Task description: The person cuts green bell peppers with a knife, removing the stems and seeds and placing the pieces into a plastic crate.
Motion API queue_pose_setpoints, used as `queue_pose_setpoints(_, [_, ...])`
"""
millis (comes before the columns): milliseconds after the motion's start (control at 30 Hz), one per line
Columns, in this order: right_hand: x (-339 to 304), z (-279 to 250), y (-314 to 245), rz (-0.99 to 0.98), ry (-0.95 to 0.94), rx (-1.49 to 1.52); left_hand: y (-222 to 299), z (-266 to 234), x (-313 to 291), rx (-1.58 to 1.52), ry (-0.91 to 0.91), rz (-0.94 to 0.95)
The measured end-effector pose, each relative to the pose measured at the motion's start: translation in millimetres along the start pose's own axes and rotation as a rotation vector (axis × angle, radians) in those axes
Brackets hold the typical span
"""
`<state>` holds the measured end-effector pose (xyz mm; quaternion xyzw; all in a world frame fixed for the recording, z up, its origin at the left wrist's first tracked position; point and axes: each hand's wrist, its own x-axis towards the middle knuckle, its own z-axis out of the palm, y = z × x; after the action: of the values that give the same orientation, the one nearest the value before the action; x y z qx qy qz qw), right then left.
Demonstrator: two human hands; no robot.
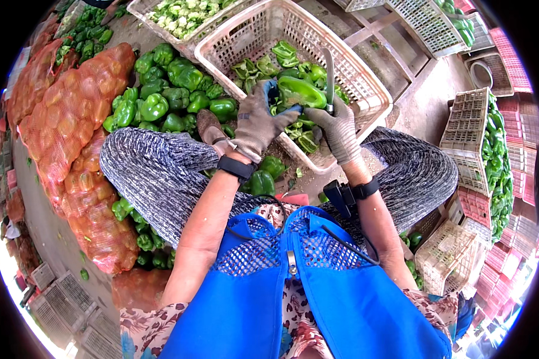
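Left hand: your grey-gloved left hand (254,122) reaches over the crate's near-left edge; its blue-tipped fingers (269,90) and thumb stand apart in a C shape, closed around the left end of a green pepper.
Right hand: your right hand (336,128), gloved in grey, is above the crate near its near corner, fingers wrapped on the knife; the far side of this grip is hidden.
Knife: the slim metal knife (329,75) rises upright from your right fist, its tip curved, just beside the pepper's right end.
Green pepper: the cut green pepper (302,93) is held between your hands, above the middle of the crate.
Crate: the pale plastic crate (239,45) carries pepper pieces (285,54), lying mostly in its middle and toward the left edge.
Whole peppers: a heap of whole green peppers (173,96) lies outside the crate's left edge.
Sacks: orange mesh sacks (81,116) lie left of that heap.
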<state>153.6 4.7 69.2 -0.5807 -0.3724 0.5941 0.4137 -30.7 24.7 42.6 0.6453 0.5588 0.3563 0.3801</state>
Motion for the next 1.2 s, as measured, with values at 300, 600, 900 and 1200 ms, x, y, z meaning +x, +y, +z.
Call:
queue_pose_setpoints(300, [-6.1,1.7,0.4,-0.019,0.000,-0.200,-27.0,30.9,-3.4,-0.153,0.062,-0.115])
queue_pose_setpoints(600, [9.0,-33.1,5.8,0.174,-0.064,0.217,-26.0,11.8,-11.1,-1.079,-0.092,-0.306])
queue_pose_setpoints(900, [18.2,-42.8,-8.2,0.261,-0.114,0.363,-22.0,-1.1,8.5,-1.897,-0.257,-0.387])
queue_pose_setpoints(1200, [2.7,-6.1,9.6,-0.701,-0.181,-0.799,-50.4,37.8,-9.4,-1.918,-0.481,-0.739])
